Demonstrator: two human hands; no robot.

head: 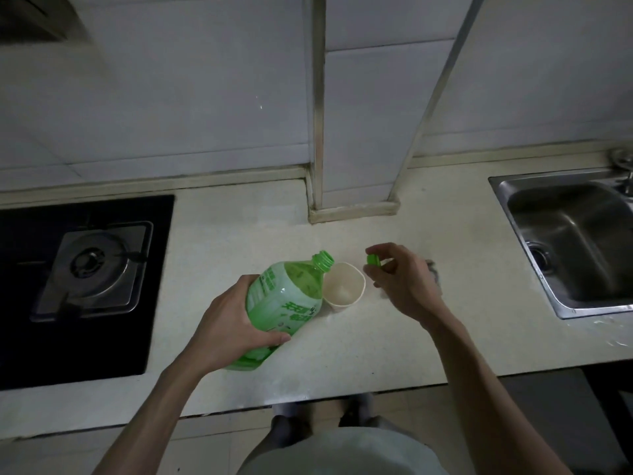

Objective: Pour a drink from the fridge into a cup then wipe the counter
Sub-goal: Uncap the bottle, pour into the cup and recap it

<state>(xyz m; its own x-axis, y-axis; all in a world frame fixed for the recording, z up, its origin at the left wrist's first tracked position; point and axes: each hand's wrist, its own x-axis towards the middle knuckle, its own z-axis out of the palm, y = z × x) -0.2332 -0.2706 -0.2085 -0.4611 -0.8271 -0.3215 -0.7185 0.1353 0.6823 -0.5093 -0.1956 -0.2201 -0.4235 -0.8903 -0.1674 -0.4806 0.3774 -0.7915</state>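
A large green drink bottle (pixel 286 305) leans toward the right over the pale counter (pixel 342 354), its uncapped neck just above the rim of a cream cup (pixel 344 286). My left hand (pixel 227 323) grips the bottle around its lower body. To the right of the cup, my right hand (pixel 399 279) pinches the green bottle cap (pixel 372 260) between thumb and fingertips. The cup stands upright on the counter, and I cannot tell what is inside it. A greyish cloth (pixel 434 270) lies partly hidden behind my right hand.
A black gas hob (pixel 85 269) fills the counter's left side. A steel sink (pixel 568 241) is set in at the right, with a tap base at its far corner. A tiled wall column (pixel 352 200) juts onto the counter behind the cup.
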